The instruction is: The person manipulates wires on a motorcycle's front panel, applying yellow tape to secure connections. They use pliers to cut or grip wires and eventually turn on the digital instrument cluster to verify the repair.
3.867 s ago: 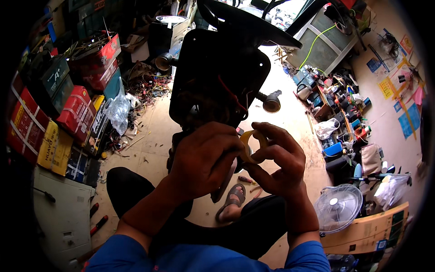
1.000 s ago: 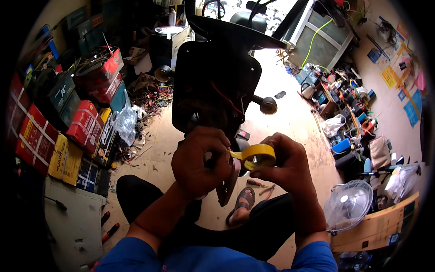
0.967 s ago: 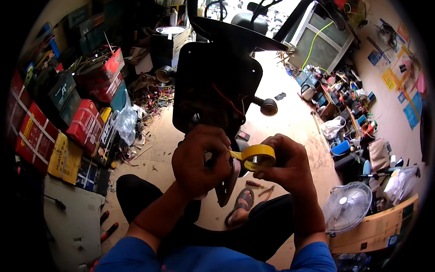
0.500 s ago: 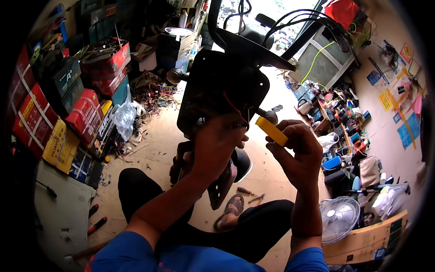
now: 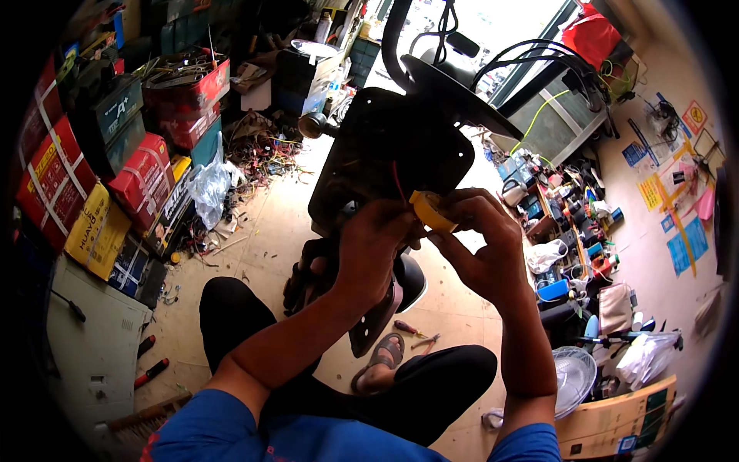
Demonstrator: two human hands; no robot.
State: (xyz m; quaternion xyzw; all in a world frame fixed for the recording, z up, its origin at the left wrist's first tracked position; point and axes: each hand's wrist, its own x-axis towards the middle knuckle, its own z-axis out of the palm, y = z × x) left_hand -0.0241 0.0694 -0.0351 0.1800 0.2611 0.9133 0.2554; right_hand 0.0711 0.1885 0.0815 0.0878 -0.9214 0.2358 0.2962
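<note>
In front of me stands a dark scooter-like frame with a broad black panel (image 5: 385, 146) and bent black bars above it. A thin red wire (image 5: 398, 181) comes down the panel to the fingertips of my left hand (image 5: 371, 245), which pinch it. My right hand (image 5: 486, 240) grips a roll of yellow tape (image 5: 433, 212) between thumb and fingers. The roll is beside the left fingertips, by the lower end of the wire. The wire's end is hidden by the fingers.
Stacked boxes (image 5: 142, 173) and a clear plastic bag (image 5: 209, 192) line the left. A screwdriver (image 5: 409, 329) and pliers (image 5: 426, 341) lie on the floor near my sandalled foot. At right are cluttered shelves (image 5: 566, 231) and a fan (image 5: 573, 377). Black cables (image 5: 531, 58) hang above.
My right hand has brought the yellow tape leftward to the left fingertips, and the roll has turned to show its ring side. My left hand stays at the wire. The view has shifted slightly.
</note>
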